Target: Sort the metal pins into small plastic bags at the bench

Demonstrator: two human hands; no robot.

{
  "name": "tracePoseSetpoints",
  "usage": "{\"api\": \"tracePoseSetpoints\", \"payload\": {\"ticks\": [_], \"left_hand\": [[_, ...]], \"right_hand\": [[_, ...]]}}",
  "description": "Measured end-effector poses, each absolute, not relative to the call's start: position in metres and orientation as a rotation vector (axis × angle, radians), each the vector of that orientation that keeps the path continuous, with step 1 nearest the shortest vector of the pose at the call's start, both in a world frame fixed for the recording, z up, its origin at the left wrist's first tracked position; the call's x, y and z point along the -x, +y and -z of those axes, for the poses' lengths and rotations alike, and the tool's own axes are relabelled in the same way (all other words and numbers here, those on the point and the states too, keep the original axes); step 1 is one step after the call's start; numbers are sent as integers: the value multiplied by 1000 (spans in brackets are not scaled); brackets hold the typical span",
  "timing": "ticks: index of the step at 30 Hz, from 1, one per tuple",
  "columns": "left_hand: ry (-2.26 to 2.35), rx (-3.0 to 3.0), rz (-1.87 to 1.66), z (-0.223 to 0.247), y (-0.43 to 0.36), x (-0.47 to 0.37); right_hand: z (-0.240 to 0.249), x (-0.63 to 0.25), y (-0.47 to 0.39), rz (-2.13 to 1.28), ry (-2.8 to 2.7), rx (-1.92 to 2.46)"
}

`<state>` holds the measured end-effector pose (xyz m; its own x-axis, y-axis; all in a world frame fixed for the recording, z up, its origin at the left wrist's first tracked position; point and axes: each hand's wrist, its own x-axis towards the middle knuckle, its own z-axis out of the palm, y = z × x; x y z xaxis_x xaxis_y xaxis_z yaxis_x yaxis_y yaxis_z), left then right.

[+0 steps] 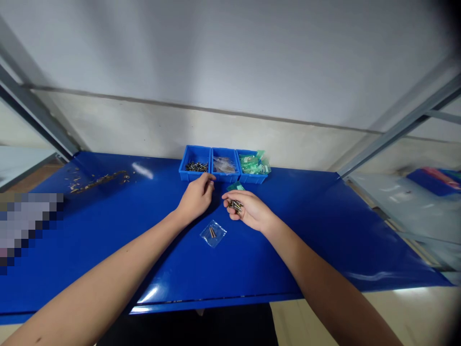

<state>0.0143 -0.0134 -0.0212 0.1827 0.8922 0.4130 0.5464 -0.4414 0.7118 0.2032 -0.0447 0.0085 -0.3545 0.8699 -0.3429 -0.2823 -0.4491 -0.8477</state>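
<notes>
My right hand (248,207) is cupped with its fingers curled round a handful of small metal screws (236,205). Just beyond it, a green packet (236,186) lies partly hidden behind the fingers. My left hand (196,198) is in front of the blue bins, fingers bent and drawn together; whatever they may pinch cannot be made out. Flat on the table below both hands is a clear plastic bag (218,230) with a few brass-coloured screws (212,232) inside.
Three blue bins stand side by side by the wall: one with dark screws (196,166), one with clear bags (224,165), one with green packets (252,163). Small loose pieces (101,181) are scattered on the blue table (252,269) at the left. Metal posts (389,127) rise at both sides.
</notes>
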Motion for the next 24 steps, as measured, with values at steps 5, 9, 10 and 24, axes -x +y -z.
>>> {"api": "tracePoseSetpoints", "payload": {"ticks": [5,9,10,24], "left_hand": [[1361,-2078,-1158,21,-14,-14],[1361,-2100,-1128,20,-13,-13],[1364,-2104,-1116,20,-13,-13],[1401,-2175,-1037,21,-16,-8]], "right_hand": [[-10,-206,-42,-1888,-866,1125],[-10,-208,-39,-1739,-890,1224],[-10,-207,-39,-1689,-922,1241],[-13,-192,-25,-796,-1616,1281]]}}
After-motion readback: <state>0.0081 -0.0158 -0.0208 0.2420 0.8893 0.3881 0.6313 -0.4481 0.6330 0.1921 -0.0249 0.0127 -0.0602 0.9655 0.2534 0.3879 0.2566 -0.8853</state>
